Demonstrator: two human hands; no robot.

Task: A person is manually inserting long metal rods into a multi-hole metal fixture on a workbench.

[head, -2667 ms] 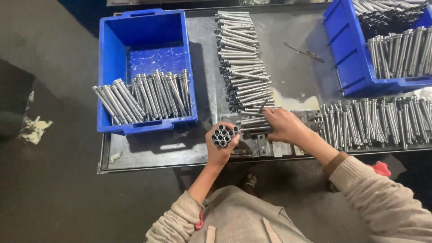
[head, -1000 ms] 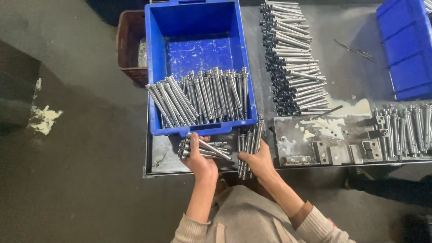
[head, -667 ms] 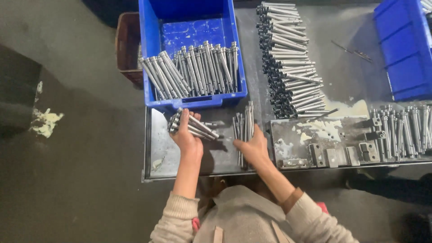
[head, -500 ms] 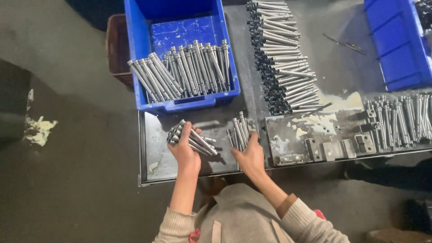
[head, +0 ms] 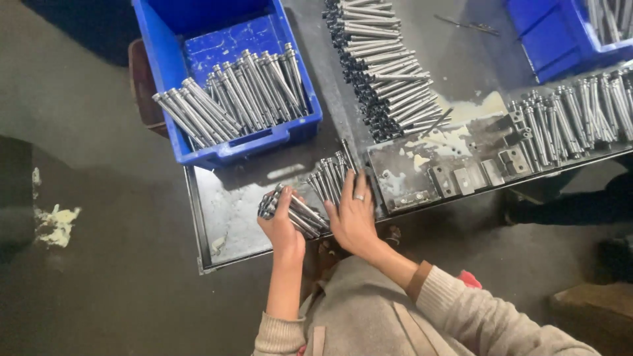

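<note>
My left hand is closed around a bundle of long metal bolts, held just above the near part of the metal table. My right hand, with a ring on one finger, lies flat with fingers spread on a second small group of bolts that rests on the table. Behind both hands stands a blue plastic bin with a row of the same bolts laid across its near side.
A long heap of bolts runs down the table's middle. Metal jig blocks sit on a plate at right, with another row of bolts beyond. A second blue bin is at the far right. Dark floor lies left.
The bundle left my hands near the heap and came left in front of the blue bin, split in two. My left hand now grips one part; my right hand has flattened onto the other.
</note>
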